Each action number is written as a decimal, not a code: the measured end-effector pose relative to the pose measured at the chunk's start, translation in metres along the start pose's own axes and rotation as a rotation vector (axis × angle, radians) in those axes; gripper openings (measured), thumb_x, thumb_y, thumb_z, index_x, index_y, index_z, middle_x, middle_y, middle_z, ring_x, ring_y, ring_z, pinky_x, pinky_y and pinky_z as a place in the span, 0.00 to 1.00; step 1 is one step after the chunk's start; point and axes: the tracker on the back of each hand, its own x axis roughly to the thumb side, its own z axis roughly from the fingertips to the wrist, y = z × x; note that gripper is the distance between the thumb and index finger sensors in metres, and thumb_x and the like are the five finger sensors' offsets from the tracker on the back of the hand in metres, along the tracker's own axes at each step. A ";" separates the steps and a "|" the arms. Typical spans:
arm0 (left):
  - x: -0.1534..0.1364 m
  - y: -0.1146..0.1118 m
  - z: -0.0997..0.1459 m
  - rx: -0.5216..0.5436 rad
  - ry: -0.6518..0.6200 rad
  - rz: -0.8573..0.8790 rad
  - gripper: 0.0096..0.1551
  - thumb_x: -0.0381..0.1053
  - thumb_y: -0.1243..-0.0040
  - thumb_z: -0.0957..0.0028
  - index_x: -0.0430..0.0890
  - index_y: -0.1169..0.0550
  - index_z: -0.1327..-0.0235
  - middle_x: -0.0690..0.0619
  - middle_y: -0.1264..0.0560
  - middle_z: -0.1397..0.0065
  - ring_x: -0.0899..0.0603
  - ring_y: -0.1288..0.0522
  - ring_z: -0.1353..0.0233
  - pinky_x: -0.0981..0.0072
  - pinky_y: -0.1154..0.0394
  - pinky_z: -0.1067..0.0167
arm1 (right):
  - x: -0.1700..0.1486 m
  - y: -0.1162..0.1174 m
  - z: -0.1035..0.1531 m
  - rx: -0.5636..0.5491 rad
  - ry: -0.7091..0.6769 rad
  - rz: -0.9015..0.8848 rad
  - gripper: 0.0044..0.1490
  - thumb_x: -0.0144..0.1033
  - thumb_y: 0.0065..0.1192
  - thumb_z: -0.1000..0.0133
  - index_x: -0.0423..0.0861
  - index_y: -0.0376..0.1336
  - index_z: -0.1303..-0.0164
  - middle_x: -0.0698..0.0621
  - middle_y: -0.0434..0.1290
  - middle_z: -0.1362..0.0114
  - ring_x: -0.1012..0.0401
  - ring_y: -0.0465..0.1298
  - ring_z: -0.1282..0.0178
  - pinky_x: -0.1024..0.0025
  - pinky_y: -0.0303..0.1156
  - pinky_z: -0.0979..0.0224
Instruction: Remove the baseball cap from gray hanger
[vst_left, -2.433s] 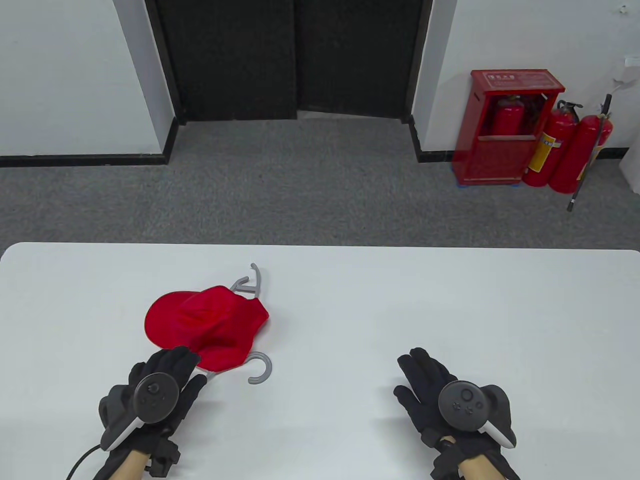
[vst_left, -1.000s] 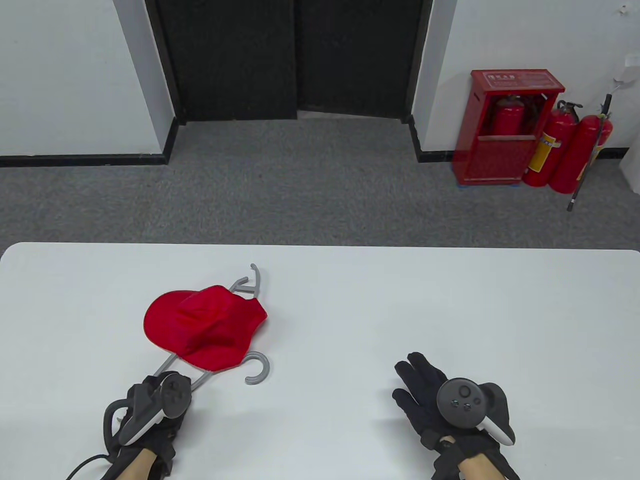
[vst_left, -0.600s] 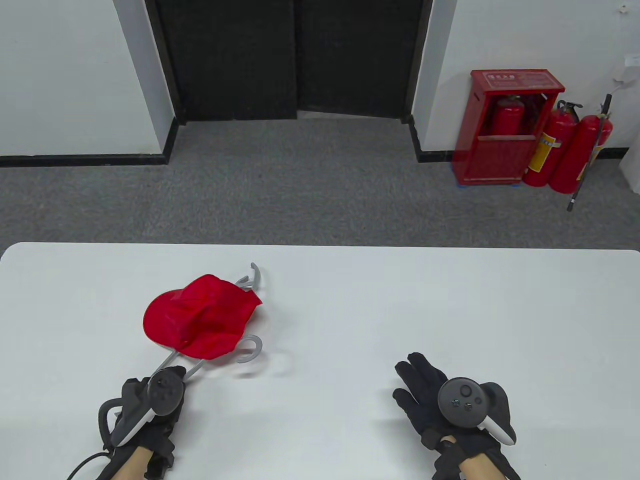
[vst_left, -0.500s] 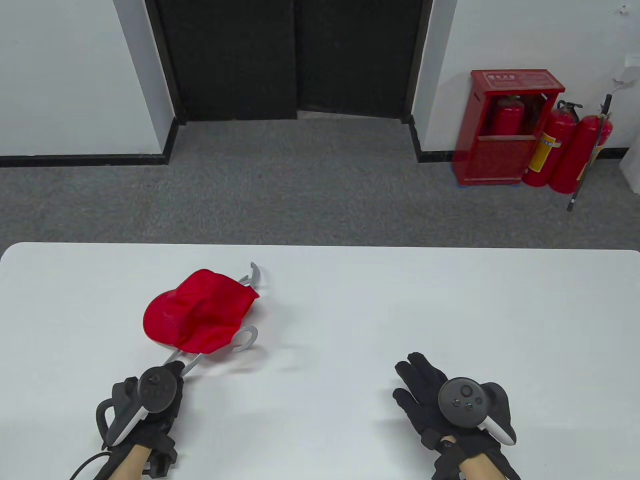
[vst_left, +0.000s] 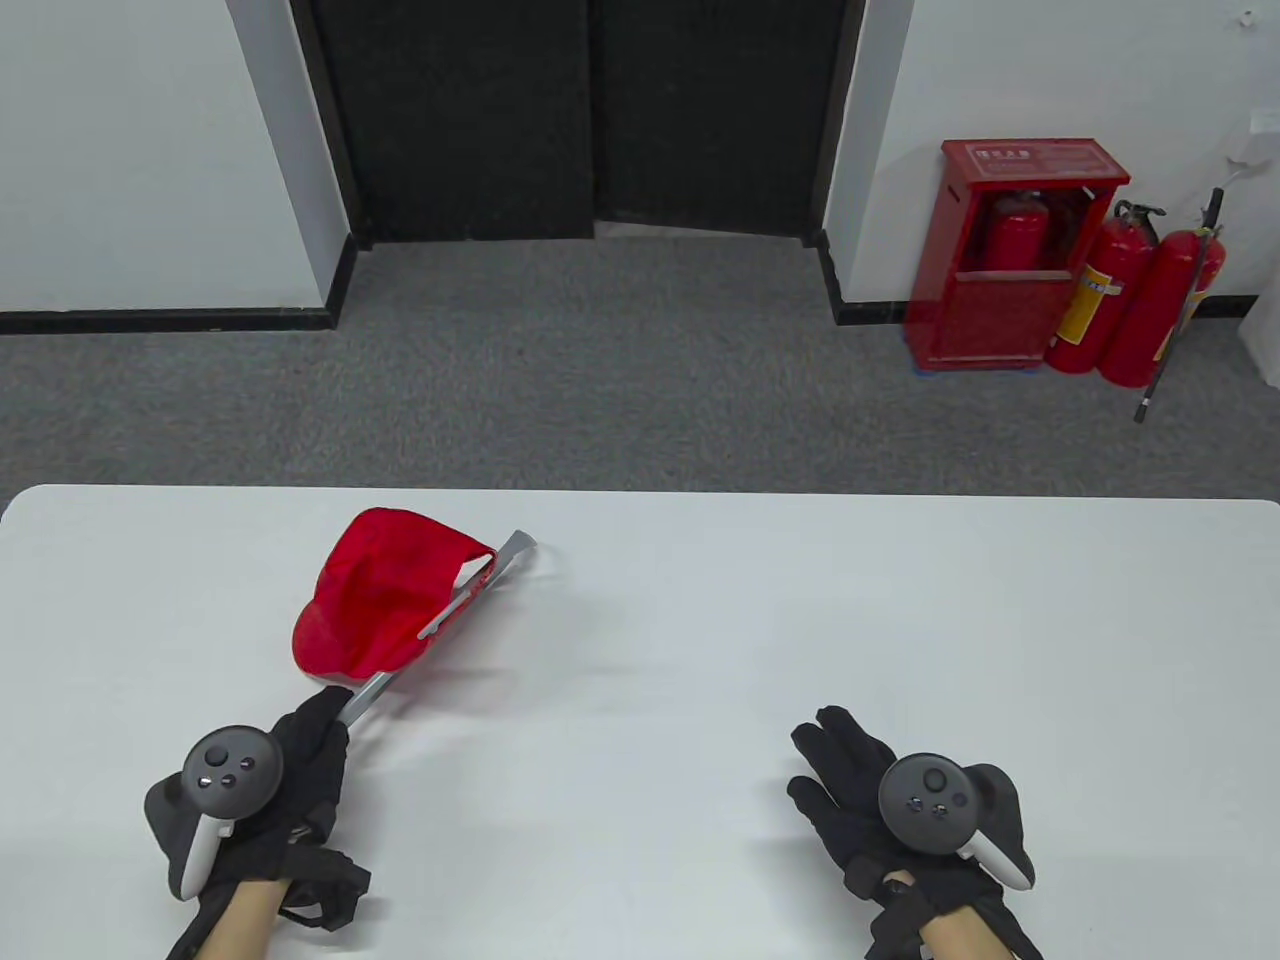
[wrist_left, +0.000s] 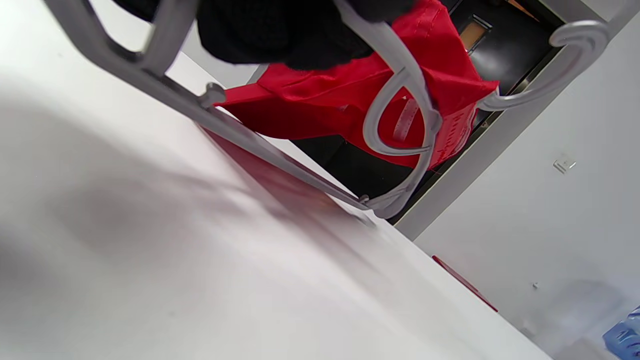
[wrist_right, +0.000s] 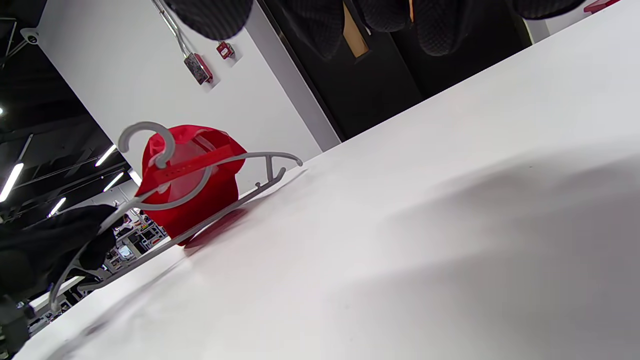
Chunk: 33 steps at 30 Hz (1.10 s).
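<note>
The left hand (vst_left: 265, 790), at seven o'clock on the desk (vst_left: 700, 620), kept its grip clamped on the gray hanger (vst_left: 365, 692), tipped upright, the baseball cap (vst_left: 375, 600) draped over it. The right hand (vst_left: 890, 800) lay flat at five o'clock, fingers spread, holding nothing.

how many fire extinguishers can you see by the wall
3: one fire extinguisher inside the red cabinet, two standing on the floor just right of it. More may be hidden inside the cabinet.
</note>
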 end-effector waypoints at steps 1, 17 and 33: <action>0.001 0.003 0.000 0.006 -0.006 0.013 0.29 0.57 0.44 0.37 0.63 0.30 0.21 0.53 0.19 0.38 0.45 0.20 0.45 0.30 0.36 0.29 | 0.000 0.000 0.000 0.001 0.002 0.003 0.42 0.53 0.48 0.36 0.43 0.54 0.14 0.33 0.48 0.09 0.32 0.56 0.17 0.20 0.53 0.28; 0.047 0.009 0.020 -0.075 -0.223 0.282 0.25 0.55 0.43 0.37 0.63 0.25 0.26 0.54 0.17 0.41 0.44 0.20 0.46 0.33 0.34 0.30 | 0.010 -0.014 0.006 -0.123 -0.060 0.012 0.42 0.52 0.49 0.36 0.42 0.55 0.15 0.33 0.49 0.10 0.32 0.57 0.17 0.20 0.54 0.28; 0.112 -0.006 0.063 -0.137 -0.601 0.149 0.24 0.54 0.39 0.40 0.62 0.21 0.29 0.54 0.14 0.43 0.43 0.19 0.46 0.33 0.34 0.30 | 0.044 -0.028 0.022 -0.441 -0.272 0.075 0.40 0.48 0.54 0.37 0.44 0.54 0.17 0.35 0.53 0.11 0.34 0.57 0.16 0.20 0.53 0.28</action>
